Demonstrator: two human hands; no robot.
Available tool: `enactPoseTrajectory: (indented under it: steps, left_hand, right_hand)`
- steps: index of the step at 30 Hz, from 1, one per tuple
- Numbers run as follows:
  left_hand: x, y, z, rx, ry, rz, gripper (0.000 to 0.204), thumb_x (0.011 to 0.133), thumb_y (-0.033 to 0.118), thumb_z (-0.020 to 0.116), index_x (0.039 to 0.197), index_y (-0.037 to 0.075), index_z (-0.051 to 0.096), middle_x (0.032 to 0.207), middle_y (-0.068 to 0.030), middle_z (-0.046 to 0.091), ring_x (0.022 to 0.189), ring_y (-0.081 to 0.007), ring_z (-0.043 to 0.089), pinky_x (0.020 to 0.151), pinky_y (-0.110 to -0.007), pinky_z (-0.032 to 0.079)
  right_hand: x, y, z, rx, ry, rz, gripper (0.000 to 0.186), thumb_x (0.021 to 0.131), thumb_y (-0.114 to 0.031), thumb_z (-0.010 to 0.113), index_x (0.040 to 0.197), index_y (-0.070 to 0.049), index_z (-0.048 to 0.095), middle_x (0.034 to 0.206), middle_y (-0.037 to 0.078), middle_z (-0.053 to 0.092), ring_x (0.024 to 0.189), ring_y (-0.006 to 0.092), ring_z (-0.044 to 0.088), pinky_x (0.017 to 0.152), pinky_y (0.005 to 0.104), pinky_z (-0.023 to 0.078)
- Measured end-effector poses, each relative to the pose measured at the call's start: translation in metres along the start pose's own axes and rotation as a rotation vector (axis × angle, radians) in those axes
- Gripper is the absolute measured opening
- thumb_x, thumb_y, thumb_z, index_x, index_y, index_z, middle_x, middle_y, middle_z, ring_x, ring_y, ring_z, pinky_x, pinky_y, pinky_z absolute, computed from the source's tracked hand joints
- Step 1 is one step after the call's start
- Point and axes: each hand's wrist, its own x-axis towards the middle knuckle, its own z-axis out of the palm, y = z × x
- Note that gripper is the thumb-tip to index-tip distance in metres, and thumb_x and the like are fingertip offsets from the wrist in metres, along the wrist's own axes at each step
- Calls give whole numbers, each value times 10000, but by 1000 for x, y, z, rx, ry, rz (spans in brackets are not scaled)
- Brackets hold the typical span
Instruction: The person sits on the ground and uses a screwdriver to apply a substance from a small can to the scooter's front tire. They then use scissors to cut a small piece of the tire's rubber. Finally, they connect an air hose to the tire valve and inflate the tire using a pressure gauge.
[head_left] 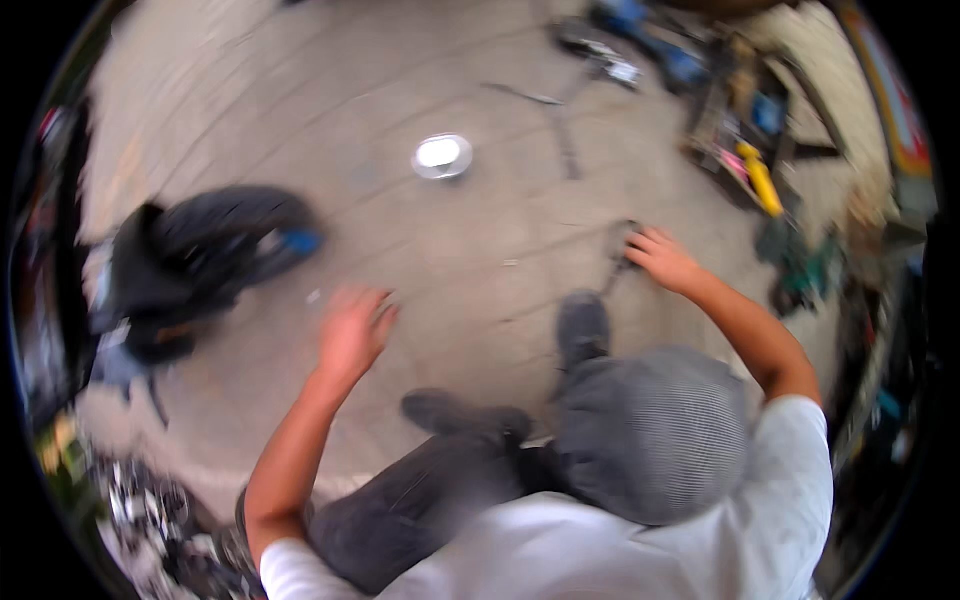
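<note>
My left hand (355,330) hovers over the paved floor with fingers apart and slightly bent, blurred. My right hand (655,255) is at the right, its fingers curled on a thin dark looped item (625,240) that I cannot make out. A grey shoe (585,330) is just below it. Left of my left hand lies a black motorbike tyre with its dark bodywork (160,270), a blue part at the wheel. A round shiny metal object (440,158) sits on the pavers ahead.
A metal tray of tools (760,120) with a yellow handle (760,180) stands upper right, beside blue tools (670,55) and green equipment (800,270). Thin strips (540,98) lie on the pavers (300,130). Metal parts (160,510) crowd the lower left.
</note>
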Motion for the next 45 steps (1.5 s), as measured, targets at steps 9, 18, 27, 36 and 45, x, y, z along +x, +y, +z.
enactPoseTrajectory:
  steps: [9,18,27,36,45]
  left_hand:
    - [25,-66,-24,753,380,178,368,753,138,583,1118,125,625,1299,-63,514,1272,-247,415,1104,-498,202]
    - [44,-117,-17,884,415,313,170,760,173,579,913,131,639,1267,-31,506,1352,-238,329,1144,-532,138]
    - [38,-62,-39,482,696,457,298,750,154,610,1046,173,642,1057,-7,568,1090,-193,494,991,-443,299]
    - [46,-41,-184,-567,717,174,359,925,113,563,1282,87,536,1124,-55,621,1042,-159,572,912,-303,445]
    - [28,-59,-193,-666,488,297,349,965,112,517,1314,87,529,1116,-38,620,1073,-122,558,953,-282,422]
  right_hand:
    - [18,9,-22,-357,-257,-217,89,780,-157,530,811,-90,580,845,63,594,885,220,561,772,355,427]
    - [8,-31,-61,-136,-597,132,300,739,-224,668,975,-79,555,796,138,658,798,334,642,706,438,499]
    - [12,-54,-122,-33,-795,240,574,742,-225,679,1280,-137,501,860,182,672,840,360,648,739,437,503]
    - [162,-117,-249,234,-121,-67,525,821,-181,652,1289,-55,450,804,191,615,729,357,610,636,408,473]
    - [344,-189,-182,218,320,-362,417,750,-194,717,1104,-84,527,984,126,560,932,334,555,785,409,448]
